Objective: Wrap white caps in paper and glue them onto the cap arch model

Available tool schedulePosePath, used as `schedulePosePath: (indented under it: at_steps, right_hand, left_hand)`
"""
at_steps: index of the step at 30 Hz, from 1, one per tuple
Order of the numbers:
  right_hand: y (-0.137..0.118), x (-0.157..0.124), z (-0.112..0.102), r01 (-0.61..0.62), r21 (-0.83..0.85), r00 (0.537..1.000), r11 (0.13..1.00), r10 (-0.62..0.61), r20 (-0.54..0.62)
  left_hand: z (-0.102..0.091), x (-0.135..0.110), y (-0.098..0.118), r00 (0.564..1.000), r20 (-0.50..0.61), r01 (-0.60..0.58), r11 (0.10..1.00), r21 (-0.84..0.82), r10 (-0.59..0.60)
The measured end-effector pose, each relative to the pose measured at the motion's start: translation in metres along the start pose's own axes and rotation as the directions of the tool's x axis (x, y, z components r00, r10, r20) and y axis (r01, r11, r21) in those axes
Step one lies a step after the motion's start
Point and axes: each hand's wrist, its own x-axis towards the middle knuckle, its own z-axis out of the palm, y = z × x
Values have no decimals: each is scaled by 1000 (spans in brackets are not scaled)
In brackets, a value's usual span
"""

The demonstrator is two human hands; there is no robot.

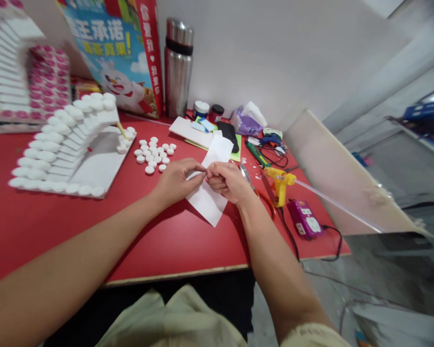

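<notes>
My left hand (177, 182) is closed in a pinch, thumb against fingertips. Its tips meet my right hand (228, 182), whose fingers are curled in. Whatever sits between the fingertips is too small or hidden to make out. Below both hands a long white strip of paper (211, 212) lies slanted on the red table (159, 241). Left of the hands lies a loose group of small round white pieces (155, 153). Farther left stands a white craft model (101, 166) with a curved wall edged in rounded white pieces.
Orange-handled scissors (269, 205), a yellow glue gun (280, 180) with a long clear stick, and a purple power socket (305, 219) with cords lie right. A steel flask (179, 72), a printed bag (119, 53) and a tissue pack (248, 120) stand behind. A pink-and-white craft piece (48, 77) stands far left.
</notes>
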Motion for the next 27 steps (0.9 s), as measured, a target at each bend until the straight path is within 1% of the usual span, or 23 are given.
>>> schedulePosePath:
  at_steps: [3, 6, 8, 9, 10, 11, 12, 13, 14, 16, 17, 19, 21, 24, 27]
  right_hand:
    - [1, 1, 2, -10, -27, 1000, 1000, 10, -13]
    - [0, 0, 3, -8, -35, 1000, 999, 7, -22]
    - [-1, 0, 2, 43, -26, 996, 999, -45, -77]
    - [-2, -1, 0, 95, -24, 986, 995, -97, -133]
    - [-3, -1, -3, 162, -31, 965, 986, -165, -203]
    - [-4, -2, -6, 237, -52, 932, 970, -242, -271]
    - [-5, -2, -9, 304, -87, 894, 949, -316, -318]
    - [-5, -2, -11, 352, -130, 864, 927, -375, -336]
    - [-5, -3, -13, 379, -176, 850, 908, -417, -322]
    - [-3, -3, -13, 397, -273, 857, 876, -460, -232]
    - [-3, -3, -12, 402, -321, 864, 857, -472, -176]
    - [-1, -2, -8, 428, -411, 860, 805, -502, -87]
    - [0, -1, -4, 450, -477, 848, 755, -528, -36]
    - [3, 1, -2, 461, -548, 826, 698, -563, -22]
    - [5, 1, -1, 492, -632, 780, 599, -626, 13]
  left_hand:
    - [0, 0, 3, 999, 7, 35, 999, 6, -35]
    - [-2, 1, 8, 995, 12, 102, 993, -59, -102]
    - [-3, 2, 11, 988, 14, 156, 979, -132, -155]
    - [-3, 2, 13, 982, 18, 189, 967, -172, -189]
    - [-3, 3, 14, 973, 27, 231, 948, -217, -231]
    - [-3, 3, 14, 959, 41, 282, 921, -270, -281]
    - [-3, 3, 14, 939, 58, 338, 880, -333, -339]
    - [-2, 4, 14, 915, 79, 394, 828, -400, -397]
    - [-1, 4, 13, 888, 100, 440, 768, -466, -448]
    - [1, 4, 10, 849, 132, 487, 659, -573, -512]
    - [1, 5, 9, 838, 141, 493, 622, -609, -527]
    - [2, 5, 7, 832, 157, 490, 574, -656, -532]
    - [2, 5, 6, 833, 170, 485, 547, -682, -527]
    - [1, 5, 4, 830, 179, 491, 542, -682, -527]
    - [1, 4, 2, 823, 180, 505, 550, -665, -538]
